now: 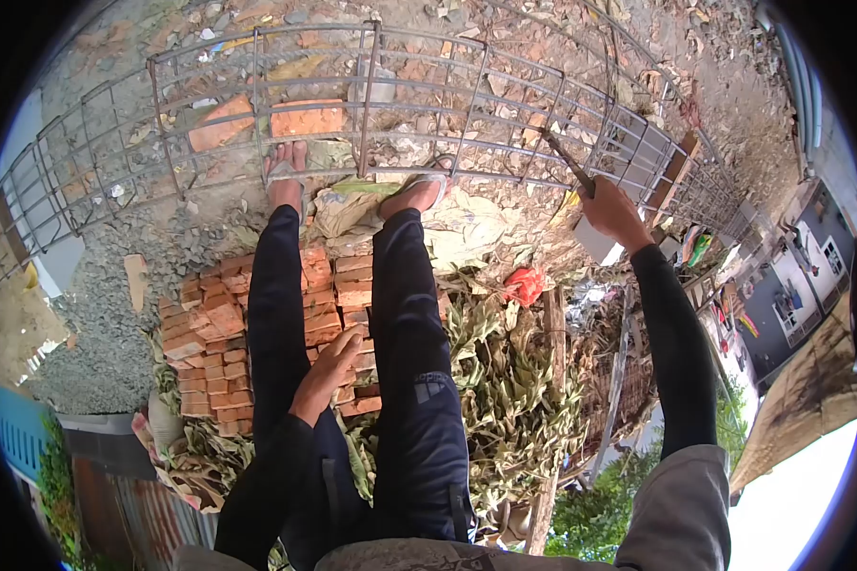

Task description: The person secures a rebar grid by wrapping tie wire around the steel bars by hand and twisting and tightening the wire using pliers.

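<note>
Where the long grey cage of thin steel bars [366, 105] runs crosswise above the littered ground, I see its nearer long side just beyond the feet. My right hand [614, 211] is the nearer one, clenched on a slim dark metal tool [569, 164] that slants forward and leftward to the cage. My left hand [328, 376] is loosely open, apparently empty, near the stacked orange-red bricks [229, 314]. Fingers hide the tool's grip; whether its tip touches a bar, I cannot tell.
</note>
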The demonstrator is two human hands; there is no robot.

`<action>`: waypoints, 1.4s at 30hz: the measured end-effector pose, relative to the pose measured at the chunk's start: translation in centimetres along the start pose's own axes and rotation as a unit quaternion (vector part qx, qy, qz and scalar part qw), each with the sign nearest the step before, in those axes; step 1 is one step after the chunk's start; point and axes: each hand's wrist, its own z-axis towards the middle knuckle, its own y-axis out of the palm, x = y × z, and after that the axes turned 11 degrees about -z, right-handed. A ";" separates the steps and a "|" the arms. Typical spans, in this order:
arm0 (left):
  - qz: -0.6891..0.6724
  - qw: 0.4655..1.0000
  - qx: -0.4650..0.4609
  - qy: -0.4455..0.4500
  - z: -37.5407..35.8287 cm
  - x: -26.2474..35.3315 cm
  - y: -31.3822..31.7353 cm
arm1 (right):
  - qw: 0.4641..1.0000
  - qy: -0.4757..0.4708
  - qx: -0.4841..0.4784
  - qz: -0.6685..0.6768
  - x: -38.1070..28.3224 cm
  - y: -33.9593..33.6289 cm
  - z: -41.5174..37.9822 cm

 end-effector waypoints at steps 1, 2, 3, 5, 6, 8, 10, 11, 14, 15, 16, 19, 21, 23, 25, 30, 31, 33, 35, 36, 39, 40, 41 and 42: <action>0.003 1.000 -0.001 -0.003 0.2 -0.4 -0.1 | 1.000 0.007 0.015 0.025 0.0 1.8 0.1; 0.008 1.000 -0.001 -0.005 0.5 -0.8 -0.2 | 0.998 0.015 0.029 0.051 0.0 3.8 0.2; 0.012 1.000 -0.002 -0.007 0.6 -0.8 -0.3 | 0.996 0.022 0.044 0.077 -0.5 4.6 -0.1; 0.000 1.000 0.002 -0.013 0.8 -0.8 -0.1 | 0.992 0.040 0.081 0.093 -1.3 5.9 -0.5; -0.005 1.000 0.003 -0.018 0.7 -0.9 -0.1 | 0.988 0.041 0.096 0.111 -1.5 6.5 -0.7; -0.002 1.000 -0.001 -0.020 1.3 -1.3 -0.3 | 0.988 0.049 0.084 0.122 -1.6 7.4 -0.5; 0.001 1.000 -0.004 -0.020 1.2 -1.4 0.0 | 0.985 0.067 0.108 0.121 -2.2 9.1 -0.9; 0.005 1.000 -0.002 -0.016 1.1 -1.2 0.2 | 0.982 0.076 0.123 0.121 -2.7 9.7 -0.9; 0.001 1.000 0.004 -0.014 0.8 -1.1 0.3 | 0.987 0.063 0.102 0.105 -2.4 9.2 -0.9; -0.003 1.000 0.004 -0.014 0.9 -1.0 0.3 | 0.989 0.061 0.098 0.094 -2.1 8.7 -0.9; -0.002 1.000 0.006 -0.014 0.9 -0.9 0.4 | 0.991 0.032 0.097 0.088 -1.5 8.1 -1.1; 0.005 1.000 0.007 -0.009 1.1 -1.4 0.2 | 0.994 -0.027 0.098 0.048 -0.7 4.3 -1.8; 0.016 1.000 -0.002 0.007 1.9 -2.1 -0.3 | 0.994 -0.055 0.090 0.008 -0.3 2.3 -1.4; -0.006 1.000 0.007 -0.006 0.8 -0.9 0.5 | 0.995 -0.065 0.071 -0.028 -0.3 0.1 -1.2; -0.006 1.000 0.010 -0.002 0.5 -0.3 0.8 | 0.987 -0.085 0.079 -0.110 -0.8 -2.4 -1.1; -0.017 1.000 0.011 0.007 1.0 -1.6 0.4 | 0.965 -0.139 0.068 -0.210 -0.2 -4.4 1.2; -0.017 1.000 0.008 0.003 1.0 -1.5 0.5 | 0.966 -0.139 0.048 -0.214 0.4 -4.4 1.8; -0.016 1.000 0.004 -0.002 1.0 -1.2 0.3 | 0.990 -0.058 -0.130 -0.004 1.4 -5.0 2.8; -0.017 1.000 -0.001 -0.005 0.8 -1.1 0.3 | 0.966 -0.008 -0.224 0.128 1.8 -5.3 3.1; -0.017 1.000 -0.004 -0.006 0.9 -1.0 0.2 | 0.960 0.000 -0.232 0.155 1.7 -5.7 2.5; -0.015 1.000 -0.013 0.011 1.3 -1.4 0.0 | 0.973 -0.020 -0.209 0.092 1.8 -6.4 2.1; 0.001 1.000 -0.015 0.019 1.5 -1.5 -0.1 | 0.979 -0.035 -0.192 0.048 1.6 -6.6 2.2; 0.001 0.999 -0.018 0.026 1.6 -1.7 -0.3 | 0.979 -0.029 -0.189 0.075 1.4 -6.6 2.2; 0.001 0.999 -0.023 0.029 1.0 -1.2 -0.1 | 0.977 -0.020 -0.189 0.101 1.0 -6.7 1.5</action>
